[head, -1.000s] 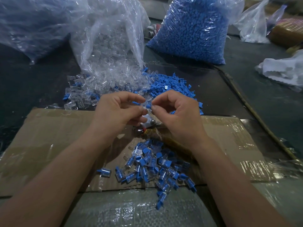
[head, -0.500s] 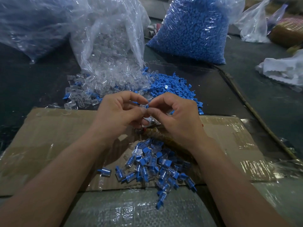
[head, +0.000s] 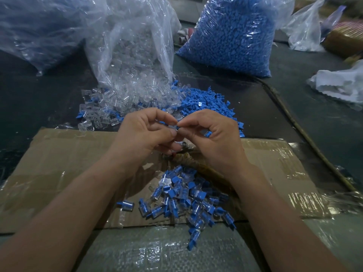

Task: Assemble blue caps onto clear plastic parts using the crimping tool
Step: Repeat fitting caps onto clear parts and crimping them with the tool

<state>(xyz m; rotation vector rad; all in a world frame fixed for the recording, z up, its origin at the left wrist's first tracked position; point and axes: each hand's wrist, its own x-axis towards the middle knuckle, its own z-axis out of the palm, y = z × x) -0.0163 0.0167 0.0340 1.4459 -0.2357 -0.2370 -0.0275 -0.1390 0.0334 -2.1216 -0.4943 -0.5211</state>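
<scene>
Worked with both hands joined fingertip to fingertip just above the far edge of the cardboard sheet [head: 68, 154]. Pinched a small clear plastic part [head: 172, 128] in the curled fingers of the left hand [head: 145, 132]; nipped a blue cap [head: 179, 125] against it with thumb and forefinger of the right hand [head: 214, 138]. Could not tell how deep the cap sat. Held a spare blue piece [head: 207, 134] tucked in the right palm.

Judged it best to line the cap squarely with the part's opening and seat it straight before reaching for the crimping tool [head: 184, 147], glimpsed as a bit of metal on the sheet directly beneath the hands.

Heaped the finished pieces [head: 182, 197] on the near half of the sheet. Beyond the sheet's far edge, spilled loose clear parts [head: 117, 101] and loose blue caps [head: 204, 103] side by side, with a bag of clear parts [head: 133, 46] and a bag of blue caps [head: 233, 34] farther back. Off the sheet's right side, noted a dark cord [head: 306, 134] and crumpled white plastic [head: 341, 85]. Found little in the way, save perhaps the finished heap lying close against the tool.
</scene>
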